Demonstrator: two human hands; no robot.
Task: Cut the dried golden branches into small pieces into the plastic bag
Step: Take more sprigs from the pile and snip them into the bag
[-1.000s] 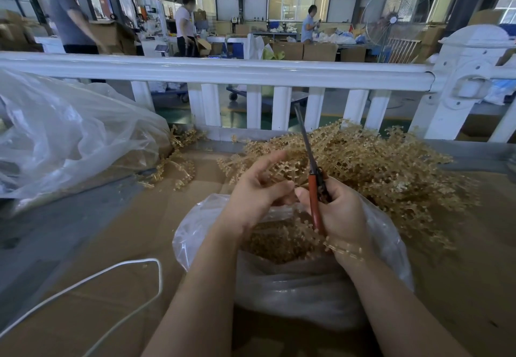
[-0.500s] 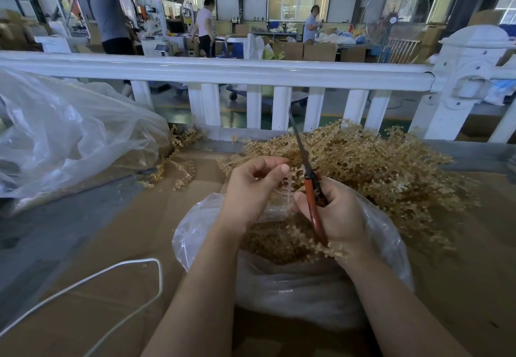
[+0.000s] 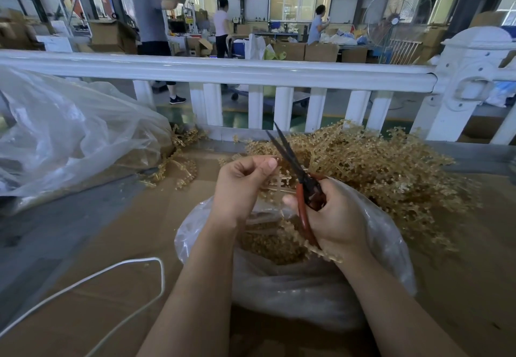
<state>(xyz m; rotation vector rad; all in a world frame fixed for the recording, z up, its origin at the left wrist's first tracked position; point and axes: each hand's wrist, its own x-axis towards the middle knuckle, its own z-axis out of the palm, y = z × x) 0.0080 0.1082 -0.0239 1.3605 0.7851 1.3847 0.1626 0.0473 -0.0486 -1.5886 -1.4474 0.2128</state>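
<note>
I see the left hand [image 3: 240, 189] raised over the open mouth of the plastic bag [image 3: 293, 295], its thumb and curled fingers pinching one golden branch [image 3: 279, 180] near its upper end. The right hand [image 3: 335, 217] is wrapped round the red handles of the scissors [image 3: 303, 189], and the dark blades stand slightly parted, pointing up and away toward the white railing [image 3: 251, 70], with the branch just beside their lower part. I cannot tell whether the blades touch it. A second sprig [image 3: 324, 252] pokes out under the right hand, at the bag's mouth.

The bag sits on the cardboard-covered worktop [image 3: 97, 259] close to its near edge, and cut golden pieces [image 3: 268, 241] fill its inside. The main pile of dried golden branches [image 3: 391, 172] lies behind the bag, against the far edge below the railing and spreading toward the right.

At the left edge a large crumpled clear plastic sheet [image 3: 69, 139] lies heaped, with a few loose sprigs [image 3: 181, 167] beside it. A white cord [image 3: 111, 270] loops across the near left part of the worktop.
</note>
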